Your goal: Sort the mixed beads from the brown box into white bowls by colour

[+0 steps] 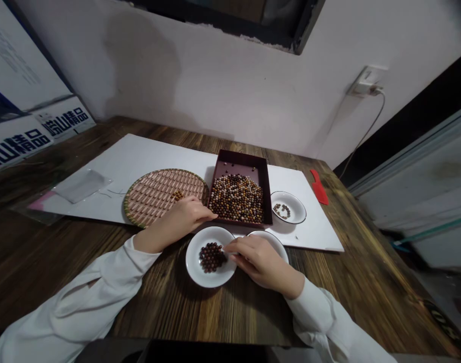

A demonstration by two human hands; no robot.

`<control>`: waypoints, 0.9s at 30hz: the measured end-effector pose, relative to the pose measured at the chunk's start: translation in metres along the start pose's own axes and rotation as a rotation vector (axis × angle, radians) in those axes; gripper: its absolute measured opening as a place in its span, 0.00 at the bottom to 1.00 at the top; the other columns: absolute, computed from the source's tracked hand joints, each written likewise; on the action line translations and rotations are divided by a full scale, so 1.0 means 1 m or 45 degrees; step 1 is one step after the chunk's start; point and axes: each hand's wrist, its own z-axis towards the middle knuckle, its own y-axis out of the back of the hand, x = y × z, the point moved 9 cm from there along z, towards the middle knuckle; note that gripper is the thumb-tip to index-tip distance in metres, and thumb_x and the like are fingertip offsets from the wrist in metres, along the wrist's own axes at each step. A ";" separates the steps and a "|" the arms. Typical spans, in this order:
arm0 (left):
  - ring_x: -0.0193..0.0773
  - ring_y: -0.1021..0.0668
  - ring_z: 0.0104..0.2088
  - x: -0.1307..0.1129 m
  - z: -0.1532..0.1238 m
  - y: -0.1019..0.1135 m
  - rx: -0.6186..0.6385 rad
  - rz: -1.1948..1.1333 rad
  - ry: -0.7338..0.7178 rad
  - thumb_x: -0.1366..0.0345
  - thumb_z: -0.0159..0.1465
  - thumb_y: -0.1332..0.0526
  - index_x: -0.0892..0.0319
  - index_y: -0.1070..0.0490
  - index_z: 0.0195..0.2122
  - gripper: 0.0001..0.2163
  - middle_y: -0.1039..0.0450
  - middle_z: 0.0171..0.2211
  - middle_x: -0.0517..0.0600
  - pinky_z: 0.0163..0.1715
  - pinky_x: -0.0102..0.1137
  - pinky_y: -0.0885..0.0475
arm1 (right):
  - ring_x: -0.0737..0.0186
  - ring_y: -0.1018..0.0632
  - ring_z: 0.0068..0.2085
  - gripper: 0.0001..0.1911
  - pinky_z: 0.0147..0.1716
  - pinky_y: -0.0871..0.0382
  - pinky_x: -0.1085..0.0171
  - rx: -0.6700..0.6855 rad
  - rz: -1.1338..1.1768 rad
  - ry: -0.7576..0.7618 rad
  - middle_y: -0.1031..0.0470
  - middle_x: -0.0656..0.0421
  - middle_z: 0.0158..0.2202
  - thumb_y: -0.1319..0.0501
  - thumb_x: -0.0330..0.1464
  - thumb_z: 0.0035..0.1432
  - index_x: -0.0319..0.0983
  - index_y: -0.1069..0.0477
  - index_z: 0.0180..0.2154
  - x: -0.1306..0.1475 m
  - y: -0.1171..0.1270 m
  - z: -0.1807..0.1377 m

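Note:
A dark red box (240, 222) holds many small round beads (236, 199) in brown, black, yellow and cream. My left hand (188, 214) is at its front left corner, fingers drawn together; whether a bead sits between them is hidden. Over the right rim of a white bowl (192, 269) is my right hand (255, 258), thumb and fingertips pinched together, their contents too small to make out. Dark reddish-brown beads (211, 257) lie in that bowl. Another white bowl (279, 245) is partly covered by my right hand. Yellow-brown beads (177, 195) rest on a round woven tray (151, 194).
A third white bowl (298, 206) with pale beads stands right of the box. Beyond it lies a red scoop-like tool (320, 192). A white board (321, 227) lies under the box and tray on the wooden table (170, 312). A clear plastic bag (82, 185) lies at left.

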 end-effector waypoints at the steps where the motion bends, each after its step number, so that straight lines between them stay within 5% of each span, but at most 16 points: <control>1: 0.34 0.23 0.32 0.001 0.000 0.000 -0.001 -0.011 0.009 0.67 0.65 0.39 0.57 0.22 0.39 0.06 0.19 0.34 0.47 0.39 0.32 0.34 | 0.62 0.24 0.37 0.11 0.34 0.38 0.64 0.000 0.001 0.004 0.22 0.55 0.39 0.48 0.31 0.68 0.38 0.32 0.48 0.001 0.000 0.000; 27: 0.36 0.23 0.37 -0.001 -0.001 -0.006 0.175 -0.113 0.086 0.63 0.67 0.43 0.57 0.23 0.37 0.09 0.21 0.35 0.47 0.42 0.33 0.33 | 0.65 0.23 0.40 0.09 0.35 0.36 0.65 0.031 0.010 0.045 0.22 0.56 0.41 0.49 0.30 0.68 0.39 0.33 0.47 0.003 -0.002 0.001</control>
